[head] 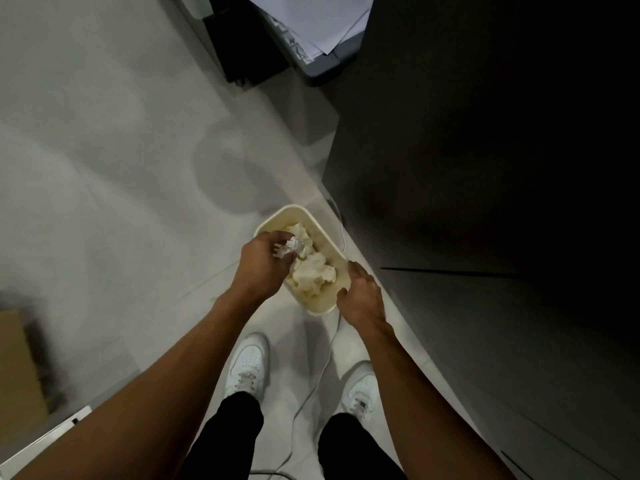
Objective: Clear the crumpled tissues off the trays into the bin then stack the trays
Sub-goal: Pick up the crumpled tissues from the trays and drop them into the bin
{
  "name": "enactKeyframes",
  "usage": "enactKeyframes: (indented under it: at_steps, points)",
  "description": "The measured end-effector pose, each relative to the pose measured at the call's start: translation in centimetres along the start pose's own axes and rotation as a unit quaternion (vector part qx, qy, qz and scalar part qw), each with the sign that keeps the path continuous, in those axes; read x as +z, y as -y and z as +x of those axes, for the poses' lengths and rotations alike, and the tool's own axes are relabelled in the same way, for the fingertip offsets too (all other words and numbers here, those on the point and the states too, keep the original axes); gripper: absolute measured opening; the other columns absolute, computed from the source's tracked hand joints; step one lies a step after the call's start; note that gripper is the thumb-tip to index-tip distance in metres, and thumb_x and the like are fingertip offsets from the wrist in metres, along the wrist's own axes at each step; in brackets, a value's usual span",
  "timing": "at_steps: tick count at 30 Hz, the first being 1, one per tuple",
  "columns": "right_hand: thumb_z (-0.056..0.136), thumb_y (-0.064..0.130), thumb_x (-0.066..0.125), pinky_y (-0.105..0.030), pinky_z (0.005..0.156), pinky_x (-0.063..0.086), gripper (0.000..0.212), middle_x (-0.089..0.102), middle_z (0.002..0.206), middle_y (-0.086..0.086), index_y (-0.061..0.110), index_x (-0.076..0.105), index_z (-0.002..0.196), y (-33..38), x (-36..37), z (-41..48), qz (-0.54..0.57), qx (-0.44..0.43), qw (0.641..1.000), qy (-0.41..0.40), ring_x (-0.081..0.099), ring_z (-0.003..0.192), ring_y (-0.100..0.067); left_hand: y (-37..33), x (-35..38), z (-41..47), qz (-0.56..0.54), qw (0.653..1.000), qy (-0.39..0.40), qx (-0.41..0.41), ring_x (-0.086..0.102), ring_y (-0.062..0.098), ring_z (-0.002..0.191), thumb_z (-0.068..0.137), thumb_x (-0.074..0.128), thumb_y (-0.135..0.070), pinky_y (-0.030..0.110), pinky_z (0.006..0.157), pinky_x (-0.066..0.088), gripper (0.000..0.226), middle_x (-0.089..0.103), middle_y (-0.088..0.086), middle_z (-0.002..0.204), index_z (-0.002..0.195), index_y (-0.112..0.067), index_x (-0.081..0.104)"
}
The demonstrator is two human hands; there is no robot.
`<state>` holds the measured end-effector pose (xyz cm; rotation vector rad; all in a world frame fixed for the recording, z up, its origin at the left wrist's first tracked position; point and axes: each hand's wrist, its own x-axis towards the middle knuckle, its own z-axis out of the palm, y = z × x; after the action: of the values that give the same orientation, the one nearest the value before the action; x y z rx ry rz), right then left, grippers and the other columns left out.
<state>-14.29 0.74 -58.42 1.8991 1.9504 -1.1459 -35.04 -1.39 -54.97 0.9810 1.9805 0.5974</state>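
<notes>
Tissue pinched in left hand over bin; right hand (loosely curled) empty.

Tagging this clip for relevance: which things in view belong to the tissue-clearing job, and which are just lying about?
Job: crumpled tissue held in left hand; cream bin; tissues inside it; right hand over its near edge.
Lying about: white cable; cardboard box; loose paper sheets.

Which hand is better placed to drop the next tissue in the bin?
Left. The left hand pinches a crumpled tissue over the bin; the right hand sits at the bin's near rim with no tissue showing.
</notes>
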Motion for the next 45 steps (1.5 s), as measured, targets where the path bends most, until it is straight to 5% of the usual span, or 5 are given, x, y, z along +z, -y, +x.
enactKeyframes:
  at_steps: [8, 21, 35, 40, 45]
  points:
    - [0.093, 0.012, 0.060, -0.042, 0.111, 0.047, 0.058, 0.052, 0.146, -0.007, 0.013, 0.045, 0.149, 0.0, -1.3, 0.3, 0.011, 0.007, 0.999, 0.034, 0.052, 0.131, -0.033, 0.7, 2.7, 2.7, 0.177, 0.974, 0.143, -0.014, 0.049, 0.036, 0.136, 0.089, 0.074, -0.020, 0.038, 0.111, 0.039, 0.065, 0.051, 0.016, 0.149, 0.148, -0.008, 0.049]
    - [0.097, 0.019, 0.061, -0.041, 0.111, 0.047, 0.053, 0.055, 0.145, -0.007, 0.019, 0.048, 0.148, 6.4, -9.4, -10.6, 0.074, 0.049, 0.996, 0.026, 0.050, 0.136, -0.030, -5.5, -7.2, -8.4, 0.147, 0.982, 0.117, -0.014, 0.071, 0.018, 0.100, 0.096, 0.063, -0.018, 0.028, 0.093, 0.052, 0.027, 0.075, 0.000, 0.115, 0.121, -0.015, 0.070]
    - [0.099, 0.015, 0.063, -0.017, 0.100, 0.040, 0.051, 0.055, 0.147, 0.003, 0.024, 0.052, 0.148, 15.5, -25.4, -28.3, 0.248, 0.018, 0.957, -0.148, 0.053, 0.135, -0.016, -25.7, -17.6, -18.7, -0.002, 0.988, 0.113, 0.100, 0.069, 0.007, 0.088, 0.096, 0.064, -0.017, 0.035, 0.083, 0.060, 0.020, 0.072, -0.011, 0.099, 0.104, -0.034, 0.070]
    - [0.095, 0.014, 0.066, -0.021, 0.098, 0.053, 0.045, 0.064, 0.132, 0.010, 0.028, 0.061, 0.138, 16.6, -30.5, -33.9, 0.295, -0.005, 0.918, -0.265, 0.061, 0.115, -0.004, -33.2, -19.3, -22.1, -0.009, 0.974, 0.122, 0.190, 0.066, -0.004, 0.088, 0.096, 0.066, -0.016, 0.007, 0.076, 0.049, 0.018, 0.071, -0.017, 0.095, 0.106, -0.031, 0.070]
    - [0.093, 0.014, 0.070, -0.026, 0.090, 0.058, 0.042, 0.065, 0.122, 0.011, 0.026, 0.063, 0.133, 16.0, -36.1, -37.7, 0.303, -0.028, 0.885, -0.353, 0.063, 0.103, -0.001, -39.7, -19.8, -24.5, -0.013, 0.951, 0.143, 0.275, 0.067, -0.004, 0.088, 0.093, 0.070, -0.020, 0.015, 0.082, 0.053, 0.019, 0.073, -0.014, 0.093, 0.109, -0.030, 0.073]
